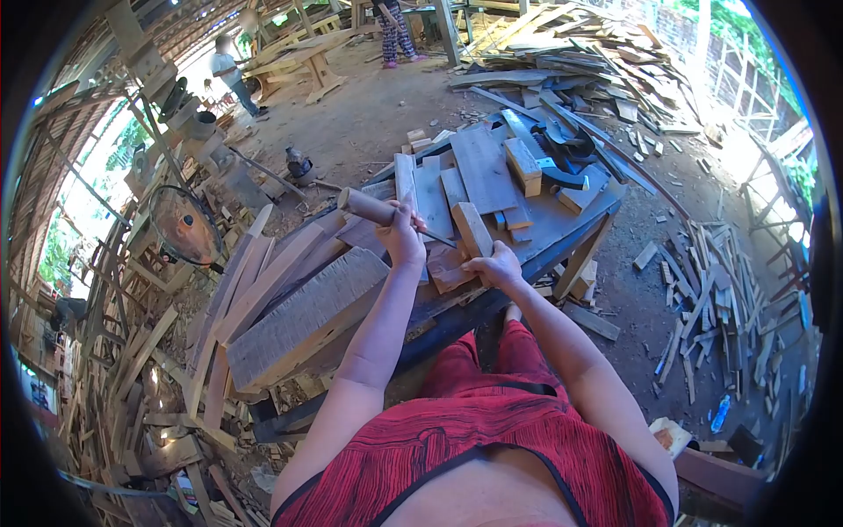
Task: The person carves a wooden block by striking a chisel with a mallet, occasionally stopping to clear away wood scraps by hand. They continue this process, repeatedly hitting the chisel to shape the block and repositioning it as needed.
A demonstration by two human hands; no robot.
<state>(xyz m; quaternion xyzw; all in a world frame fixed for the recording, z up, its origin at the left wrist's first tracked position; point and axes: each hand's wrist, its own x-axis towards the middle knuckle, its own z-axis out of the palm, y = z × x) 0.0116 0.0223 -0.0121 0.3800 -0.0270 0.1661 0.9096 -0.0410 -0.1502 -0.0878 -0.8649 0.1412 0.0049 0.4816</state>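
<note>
My left hand [402, 235] is closed around a tool [367, 207], its thick round brown end sticking out toward 10 o'clock and its thin dark shaft running toward 4. The shaft's tip is near the block [471, 230]; I can't tell whether they touch. My right hand [499, 266] has its thumb and fingers together at the near end of that block, which lies aslant over the bench [549, 250], its far end toward 11 o'clock. A reddish piece [450, 268] sits just beside my right fingertips, toward 9.

From my hands, a thick beam [307, 321] lies at 8 o'clock, with long boards [272, 277] beside it. Wide planks [487, 171] lie at 12, and a second block [523, 167] rests at 1, just beside a black and pale-blue thing [562, 176]. Farther off, a wood heap [571, 75] spreads at 1, one person [233, 75] stands at 11, and patterned trousers [395, 37] show near 12.
</note>
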